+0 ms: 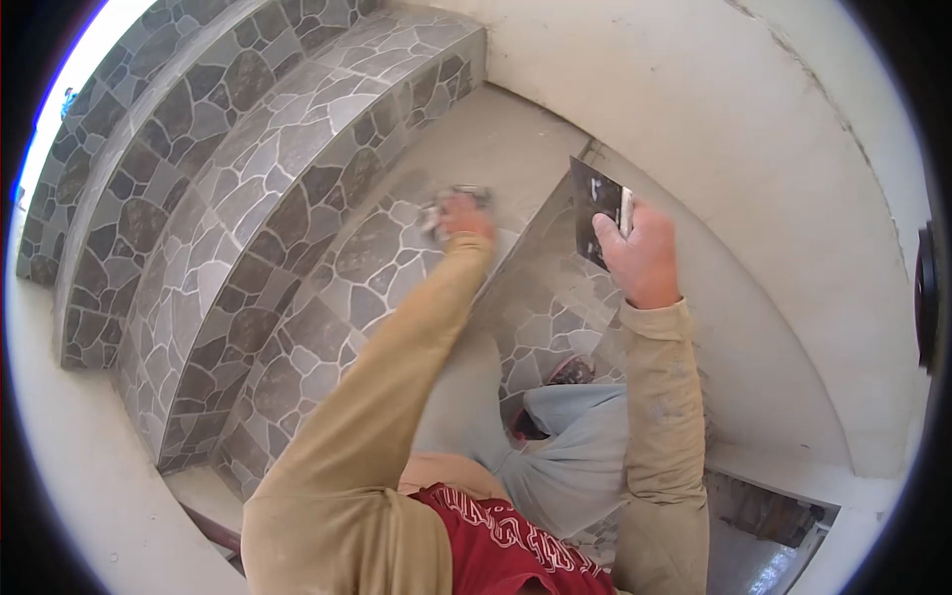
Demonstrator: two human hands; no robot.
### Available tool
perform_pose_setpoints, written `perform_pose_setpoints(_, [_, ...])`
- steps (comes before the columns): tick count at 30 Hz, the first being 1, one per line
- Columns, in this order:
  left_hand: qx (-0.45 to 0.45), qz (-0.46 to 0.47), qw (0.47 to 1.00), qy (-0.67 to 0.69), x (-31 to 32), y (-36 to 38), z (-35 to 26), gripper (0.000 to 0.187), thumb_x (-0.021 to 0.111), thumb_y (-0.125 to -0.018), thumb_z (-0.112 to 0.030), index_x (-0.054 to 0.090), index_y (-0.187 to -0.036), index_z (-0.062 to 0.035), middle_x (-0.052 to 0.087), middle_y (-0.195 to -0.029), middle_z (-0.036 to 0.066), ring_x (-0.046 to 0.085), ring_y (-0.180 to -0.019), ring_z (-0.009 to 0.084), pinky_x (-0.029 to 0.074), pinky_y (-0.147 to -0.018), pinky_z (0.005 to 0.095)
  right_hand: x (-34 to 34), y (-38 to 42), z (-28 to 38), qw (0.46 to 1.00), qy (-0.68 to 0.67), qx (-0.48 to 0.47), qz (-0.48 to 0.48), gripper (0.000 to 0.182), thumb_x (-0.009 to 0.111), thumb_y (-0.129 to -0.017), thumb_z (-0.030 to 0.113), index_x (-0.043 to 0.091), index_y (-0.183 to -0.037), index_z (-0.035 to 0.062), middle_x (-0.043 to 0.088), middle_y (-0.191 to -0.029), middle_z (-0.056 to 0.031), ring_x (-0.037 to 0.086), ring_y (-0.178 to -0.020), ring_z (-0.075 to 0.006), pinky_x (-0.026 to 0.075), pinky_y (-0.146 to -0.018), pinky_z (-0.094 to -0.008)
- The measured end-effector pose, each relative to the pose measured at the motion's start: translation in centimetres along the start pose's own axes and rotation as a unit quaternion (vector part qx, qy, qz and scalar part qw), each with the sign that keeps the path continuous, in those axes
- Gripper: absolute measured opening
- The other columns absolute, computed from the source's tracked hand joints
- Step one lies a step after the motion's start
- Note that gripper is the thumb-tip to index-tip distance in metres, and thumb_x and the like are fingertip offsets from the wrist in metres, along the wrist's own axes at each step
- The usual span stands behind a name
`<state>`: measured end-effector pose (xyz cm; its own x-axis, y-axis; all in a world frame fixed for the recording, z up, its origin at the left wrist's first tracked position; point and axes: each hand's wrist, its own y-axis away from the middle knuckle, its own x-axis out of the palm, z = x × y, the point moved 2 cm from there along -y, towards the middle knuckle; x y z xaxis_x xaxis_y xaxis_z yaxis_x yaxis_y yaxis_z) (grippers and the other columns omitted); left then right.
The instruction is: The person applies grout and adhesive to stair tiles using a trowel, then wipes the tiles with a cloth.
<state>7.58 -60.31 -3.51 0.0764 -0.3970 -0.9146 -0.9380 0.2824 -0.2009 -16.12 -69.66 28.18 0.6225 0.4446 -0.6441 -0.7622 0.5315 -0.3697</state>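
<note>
My left hand [464, 213] presses down on the tiled step, its fingers closed over a crumpled, grey-white rag [433, 220] that is smeared by motion. Around it, the stone-patterned tiles [372, 243] carry a dull, greyish film toward the far wall. On the right, my right hand [640, 253] grips the pale handle of a rectangular steel trowel [587, 203]. The trowel's dark blade stands on edge, with light smears on its face, above the lower step and near the side wall. Both sleeves are tan, and the right one has pale stains.
Curved steps [288, 149] with the same stone-patterned tiles rise at the upper left. A cream wall [714, 129] runs along the right. The edge of a step [526, 233] drops between my hands. My shoe [570, 370] rests on the lower tiles.
</note>
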Motion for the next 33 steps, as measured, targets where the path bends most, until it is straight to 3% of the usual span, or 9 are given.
perform_pose_setpoints(3, [0.167,0.126,0.967,0.144,5.8,3.7,-15.2,0.049,0.055,-0.091,-0.028,0.051,-0.135,-0.006,0.057,-0.134,0.019,0.052,-0.128,0.0375,0.042,-0.103,0.0516,-0.6,-0.8,-1.9,0.998,0.045,-0.019,-0.04,0.021,0.068,-0.082,0.015,0.065,-0.094,-0.0023,0.067,-0.082,-0.0228,0.065,-0.076,-0.0413,0.051,-0.069,-0.0444])
perform_pose_setpoints(6, [0.122,0.269,0.878,0.377,4.4,9.4,-23.2,0.057,0.054,-0.093,-0.036,0.048,-0.138,-0.0019,0.061,-0.125,0.027,0.059,-0.117,0.0391,0.045,-0.1,0.0457,-1.5,-1.5,-3.6,0.99,0.092,0.047,-0.098,0.021,0.069,-0.082,0.016,0.065,-0.093,-0.0021,0.067,-0.08,-0.0216,0.065,-0.073,-0.0399,0.051,-0.067,-0.0438])
perform_pose_setpoints(9, [0.018,0.174,0.848,0.5,-2.8,11.7,-22.7,0.045,0.057,-0.094,-0.022,0.052,-0.135,-0.0034,0.066,-0.114,0.025,0.063,-0.108,0.0403,0.05,-0.093,0.0462,-2.6,-1.5,-3.8,0.984,0.024,0.02,-0.177,0.02,0.069,-0.083,0.016,0.065,-0.091,-0.0015,0.067,-0.077,-0.0194,0.065,-0.069,-0.0379,0.05,-0.066,-0.0428])
perform_pose_setpoints(11, [-0.019,0.194,0.822,0.536,-8.7,10.6,-17.1,0.041,0.053,-0.096,-0.024,0.054,-0.131,-0.0016,0.067,-0.112,0.025,0.063,-0.107,0.041,0.05,-0.09,0.0461,-2.8,-1.2,-2.7,0.984,-0.016,0.044,-0.17,0.02,0.069,-0.084,0.016,0.065,-0.091,-0.0013,0.067,-0.077,-0.0184,0.064,-0.067,-0.037,0.05,-0.066,-0.0418])
perform_pose_setpoints(14, [0.045,-0.011,0.891,0.452,-14.5,9.4,-3.4,0.04,0.053,-0.097,-0.024,0.054,-0.129,0.0,0.065,-0.115,0.024,0.063,-0.107,0.0387,0.049,-0.092,0.043,-2.2,-1.1,-2.6,0.984,-0.042,0.018,-0.173,0.018,0.07,-0.084,0.015,0.065,-0.09,-0.0012,0.067,-0.075,-0.0163,0.064,-0.064,-0.032,0.05,-0.064,-0.0391])
perform_pose_setpoints(16, [0.036,-0.072,0.9,0.428,-17.7,9.0,7.3,0.038,0.054,-0.096,-0.011,0.053,-0.133,-0.0009,0.062,-0.124,0.02,0.062,-0.112,0.0294,0.048,-0.095,0.039,-2.3,-0.5,-1.2,0.995,-0.018,0.053,-0.078,0.023,0.07,-0.086,0.018,0.067,-0.093,-0.0035,0.069,-0.076,-0.0095,0.061,-0.067,-0.017,0.049,-0.067,-0.0336])
perform_pose_setpoints(21, [0.079,-0.152,0.984,0.052,-20.2,12.3,27.1,0.043,0.062,-0.089,-0.013,0.057,-0.131,-0.0042,0.057,-0.128,0.021,0.053,-0.121,0.0375,0.04,-0.105,0.0461,-1.4,0.8,2.4,0.996,-0.086,0.007,-0.038,0.015,0.069,-0.083,0.012,0.064,-0.086,-0.0014,0.063,-0.071,-0.0156,0.06,-0.062,-0.0315,0.047,-0.06,-0.0383])
perform_pose_setpoints(24, [0.057,-0.068,0.994,-0.061,-17.4,11.8,29.3,0.045,0.064,-0.086,-0.018,0.059,-0.129,-0.0057,0.056,-0.128,0.023,0.051,-0.121,0.0405,0.038,-0.107,0.0483,-1.2,1.0,3.8,0.998,-0.058,-0.018,-0.01,0.013,0.069,-0.083,0.01,0.062,-0.086,-0.001,0.061,-0.071,-0.0151,0.058,-0.062,-0.0326,0.046,-0.06,-0.0375])
perform_pose_setpoints(33, [0.089,-0.068,0.989,0.099,-5.7,-5.9,17.0,0.049,0.062,-0.09,-0.027,0.054,-0.13,0.0011,0.056,-0.134,0.022,0.049,-0.126,0.0391,0.036,-0.11,0.0468,-1.4,-0.1,2.7,0.998,-0.056,0.004,0.038,0.011,0.067,-0.083,0.005,0.062,-0.091,-0.0016,0.06,-0.079,-0.0146,0.058,-0.067,-0.0327,0.046,-0.063,-0.0365])
